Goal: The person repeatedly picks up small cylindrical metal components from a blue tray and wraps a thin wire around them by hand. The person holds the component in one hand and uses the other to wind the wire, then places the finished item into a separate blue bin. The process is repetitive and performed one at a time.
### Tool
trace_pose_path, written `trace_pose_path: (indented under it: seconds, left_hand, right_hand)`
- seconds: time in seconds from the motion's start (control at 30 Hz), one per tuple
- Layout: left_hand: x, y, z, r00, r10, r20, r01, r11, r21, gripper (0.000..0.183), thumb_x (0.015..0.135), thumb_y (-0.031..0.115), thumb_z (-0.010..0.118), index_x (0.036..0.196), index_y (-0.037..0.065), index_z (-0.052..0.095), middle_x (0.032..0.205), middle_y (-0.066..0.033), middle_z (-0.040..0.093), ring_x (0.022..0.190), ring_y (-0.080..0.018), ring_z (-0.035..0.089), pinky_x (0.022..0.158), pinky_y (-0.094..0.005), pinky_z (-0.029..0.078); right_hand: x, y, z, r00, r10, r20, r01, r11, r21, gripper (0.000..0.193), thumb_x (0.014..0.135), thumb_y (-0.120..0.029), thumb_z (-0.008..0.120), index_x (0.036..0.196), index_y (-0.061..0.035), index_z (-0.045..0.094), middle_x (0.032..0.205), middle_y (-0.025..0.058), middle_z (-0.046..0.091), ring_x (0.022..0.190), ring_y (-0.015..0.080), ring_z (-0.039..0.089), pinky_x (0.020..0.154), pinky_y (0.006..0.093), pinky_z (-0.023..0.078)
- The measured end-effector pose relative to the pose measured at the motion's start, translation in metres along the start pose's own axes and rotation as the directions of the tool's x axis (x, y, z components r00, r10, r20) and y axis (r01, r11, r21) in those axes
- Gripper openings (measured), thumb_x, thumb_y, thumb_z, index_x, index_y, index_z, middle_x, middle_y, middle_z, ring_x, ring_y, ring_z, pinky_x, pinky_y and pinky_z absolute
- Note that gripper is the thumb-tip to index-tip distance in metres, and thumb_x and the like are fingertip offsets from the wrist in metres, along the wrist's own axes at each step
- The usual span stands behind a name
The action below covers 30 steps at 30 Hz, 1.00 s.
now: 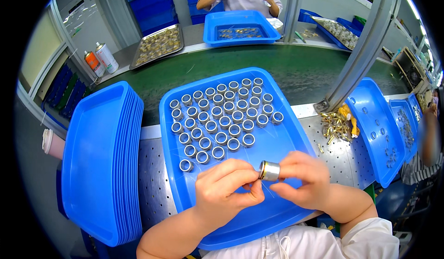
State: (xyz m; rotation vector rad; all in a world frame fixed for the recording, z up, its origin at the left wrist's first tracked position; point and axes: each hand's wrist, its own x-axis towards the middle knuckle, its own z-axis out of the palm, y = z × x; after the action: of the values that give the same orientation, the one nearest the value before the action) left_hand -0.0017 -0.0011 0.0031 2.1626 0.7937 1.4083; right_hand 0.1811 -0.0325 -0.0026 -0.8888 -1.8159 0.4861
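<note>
A short shiny metal sleeve [271, 171] is held sideways between my hands, above the front part of a blue tray [291, 134]. My right hand [303, 178] grips its right end with thumb and fingers. My left hand [229, 185] is closed, its fingertips pinched at the sleeve's left rim, where a darker band shows. Whether a small part is between those left fingertips is hidden. Several like sleeves [225, 122] stand on end in rows over the tray's back and left.
Nested blue trays [99, 162] rise at left. Right lie brass-coloured pieces [335, 127], a yellow glove-like item [350, 120] and a blue tray of rings [379, 134]. A metal post [356, 51] stands beyond. Across a green belt [194, 67], a person handles small parts behind a blue tub [240, 40].
</note>
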Motion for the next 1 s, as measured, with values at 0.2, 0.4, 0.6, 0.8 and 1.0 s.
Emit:
trace_pose_path:
  seconds: [0.2,0.4,0.6,0.8,1.0]
  left_hand:
    - [-0.001,0.0,0.002,0.988,-0.146,0.051,0.152,0.977,-0.147,0.021,0.058,-0.01,0.067,0.077,-0.001,0.066,0.075,-0.0089,0.063,0.062,-0.0134,0.062,0.055,-0.022,0.052]
    - [-0.002,-0.003,0.001,0.937,-0.315,0.149,0.348,0.875,-0.336,0.021,0.062,-0.013,0.065,0.081,-0.003,0.066,0.08,-0.0105,0.062,0.067,-0.0134,0.063,0.06,-0.0225,0.056]
    - [-0.001,-0.003,0.0,0.979,-0.186,0.079,0.198,0.96,-0.199,0.019,0.059,-0.01,0.066,0.075,-0.001,0.064,0.076,-0.0091,0.062,0.062,-0.0122,0.061,0.055,-0.0211,0.051]
    - [0.0,0.001,-0.002,0.997,-0.066,0.027,0.067,0.997,-0.049,0.02,0.054,-0.008,0.068,0.071,0.001,0.062,0.072,-0.008,0.061,0.058,-0.0139,0.06,0.052,-0.022,0.048]
    - [-0.002,0.0,0.002,0.994,-0.101,0.036,0.104,0.99,-0.096,0.018,0.059,-0.008,0.07,0.074,0.0,0.064,0.074,-0.0064,0.061,0.058,-0.0109,0.06,0.051,-0.0213,0.049]
  right_hand:
    - [-0.002,0.008,-0.001,0.991,0.132,-0.01,-0.13,0.983,0.132,0.023,0.069,0.0,0.075,0.09,-0.0026,0.067,0.079,0.0084,0.063,0.063,0.0171,0.059,0.054,0.027,0.047]
    - [0.001,0.003,-0.002,0.992,-0.124,0.015,0.125,0.98,-0.153,0.023,0.067,-0.002,0.076,0.087,-0.0035,0.066,0.078,0.0072,0.06,0.062,0.0193,0.057,0.052,0.0274,0.046]
    - [0.004,0.001,-0.004,0.957,-0.281,0.077,0.292,0.916,-0.277,0.026,0.066,-0.005,0.076,0.089,-0.0038,0.064,0.077,0.0061,0.059,0.061,0.0186,0.056,0.05,0.0282,0.042]
    - [0.003,-0.003,-0.003,0.983,-0.174,0.063,0.183,0.967,-0.18,0.025,0.066,-0.003,0.076,0.088,-0.0028,0.064,0.078,0.0075,0.061,0.063,0.0194,0.059,0.051,0.028,0.045]
    - [-0.002,0.0,0.0,0.997,0.081,0.009,-0.081,0.996,0.035,0.023,0.067,0.0,0.076,0.087,-0.0016,0.066,0.08,0.0089,0.062,0.065,0.0209,0.061,0.053,0.0271,0.048]
